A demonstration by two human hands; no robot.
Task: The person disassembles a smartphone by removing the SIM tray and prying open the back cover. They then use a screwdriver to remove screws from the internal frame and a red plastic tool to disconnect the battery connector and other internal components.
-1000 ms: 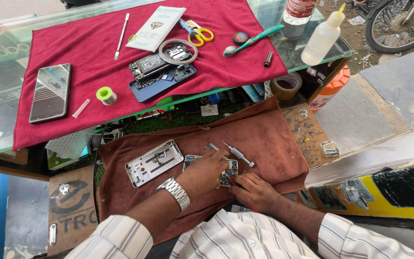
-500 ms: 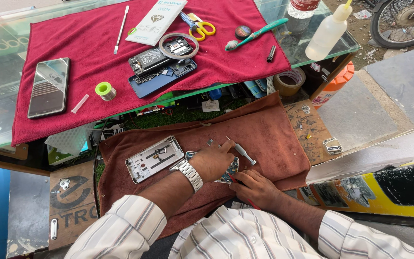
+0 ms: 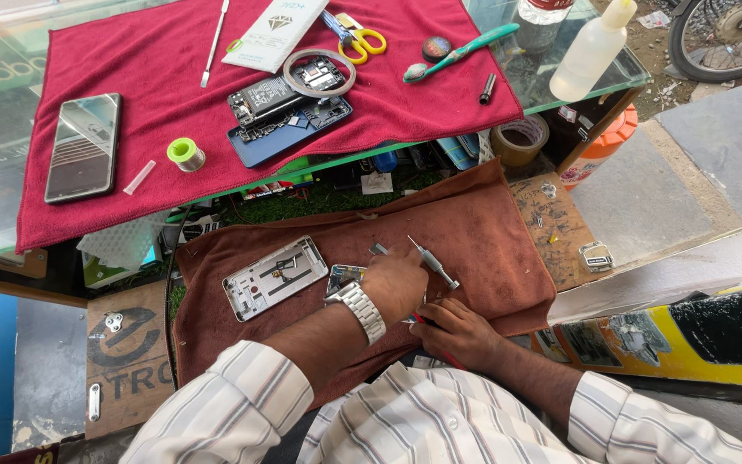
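Left hand (image 3: 397, 283) rests knuckles-up on the brown cloth (image 3: 491, 232), fingers curled shut over a small phone part; its exact grip is hidden. A grey screwdriver (image 3: 434, 263) pokes out past the hand, long axis running from upper left to lower right, tip hidden. Right hand (image 3: 457, 331) sits just below, touching the left, fingers pinched on a thin red tool (image 3: 427, 326). A white phone frame (image 3: 275, 277) lies left of the left hand, nearer to it, apart.
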